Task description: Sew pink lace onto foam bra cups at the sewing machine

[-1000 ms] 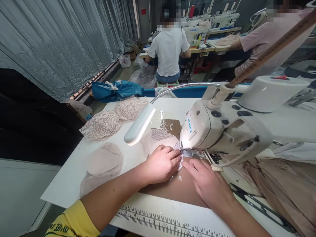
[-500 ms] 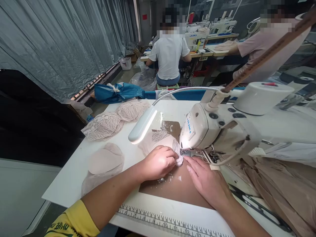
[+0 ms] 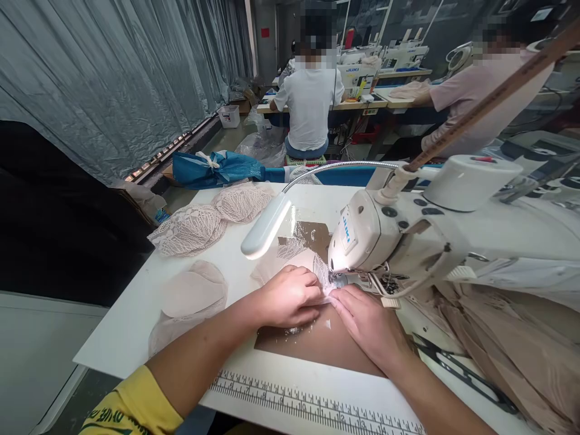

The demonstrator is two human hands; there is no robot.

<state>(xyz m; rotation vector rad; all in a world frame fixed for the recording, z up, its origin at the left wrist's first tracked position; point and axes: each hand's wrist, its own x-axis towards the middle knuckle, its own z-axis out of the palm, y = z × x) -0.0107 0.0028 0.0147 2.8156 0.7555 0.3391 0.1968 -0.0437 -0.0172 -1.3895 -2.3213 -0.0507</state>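
Note:
My left hand (image 3: 290, 297) is curled over a pale lace cup piece (image 3: 296, 258) and pinches its edge right in front of the needle of the white sewing machine (image 3: 408, 235). My right hand (image 3: 367, 323) lies beside it on the brown plate (image 3: 317, 341), fingertips pressed together on the same lace edge under the presser foot. The two hands touch at the fingertips. The machine's gooseneck lamp (image 3: 265, 226) shines on the spot.
Lace cups (image 3: 190, 228) and plain foam cups (image 3: 193, 296) lie at the table's left. A printed ruler (image 3: 299, 405) runs along the near edge. Scissors (image 3: 457, 368) and beige fabric (image 3: 512, 344) lie at the right. Two people sit at machines behind.
My right hand has slid left, closing on the lace edge beside my left hand. The lace piece has shifted a little at the needle. The camera has tilted slightly.

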